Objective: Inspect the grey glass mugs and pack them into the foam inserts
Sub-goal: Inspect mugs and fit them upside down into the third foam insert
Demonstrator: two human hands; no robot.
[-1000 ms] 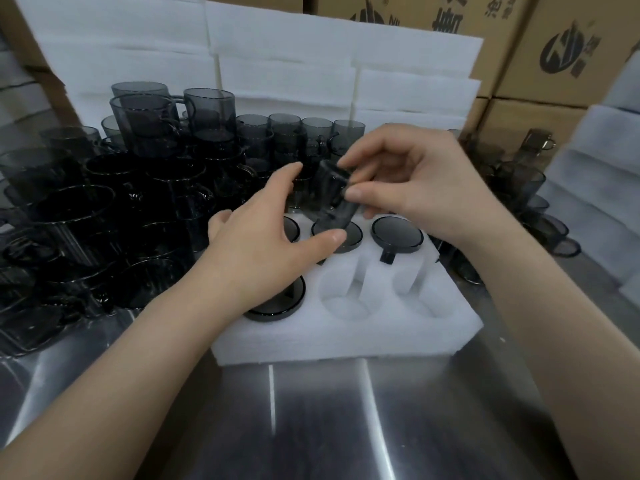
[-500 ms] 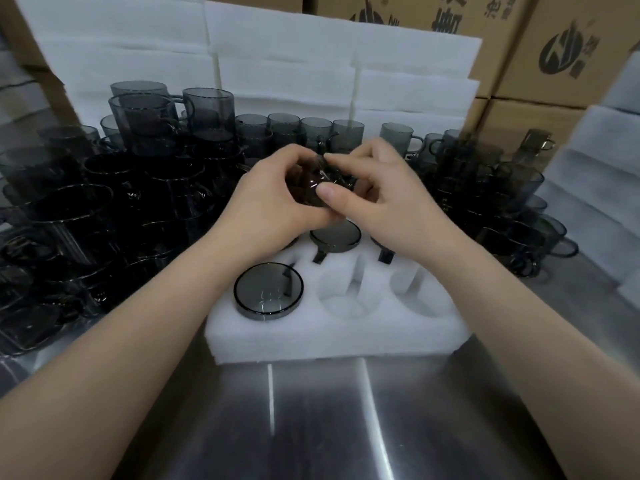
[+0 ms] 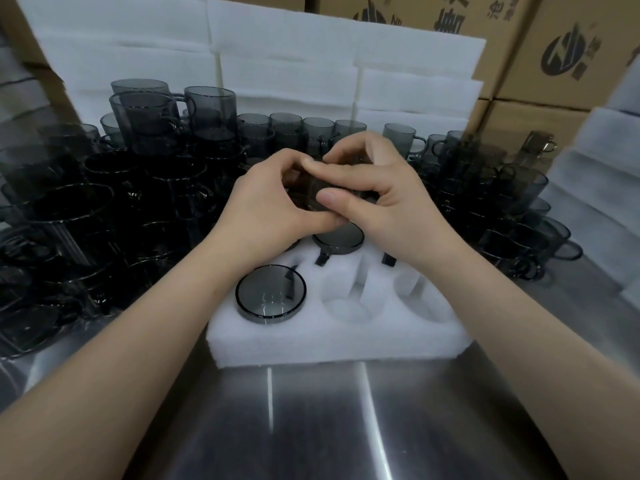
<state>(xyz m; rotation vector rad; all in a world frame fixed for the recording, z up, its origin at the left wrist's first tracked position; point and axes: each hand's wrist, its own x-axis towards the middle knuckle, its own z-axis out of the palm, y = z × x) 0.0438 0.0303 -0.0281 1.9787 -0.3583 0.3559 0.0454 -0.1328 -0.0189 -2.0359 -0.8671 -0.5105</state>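
Both hands hold one grey glass mug above the back row of a white foam insert. My left hand curls round the mug's left side; my right hand pinches it from the right with thumb and fingers. Most of the mug is hidden by the fingers. Upside-down mugs sit in the insert: one at the front left and one in the back middle. Two front holes stand vacant. The back right pocket is covered by my right hand.
A crowd of loose grey mugs fills the steel table to the left and behind; more mugs sit to the right. Stacked foam slabs and cardboard boxes stand at the back. Foam stacks line the right edge.
My hands have closed together around the mug and turned it, moving slightly back and left. The front left mug, covered by my left hand one second ago, now shows.
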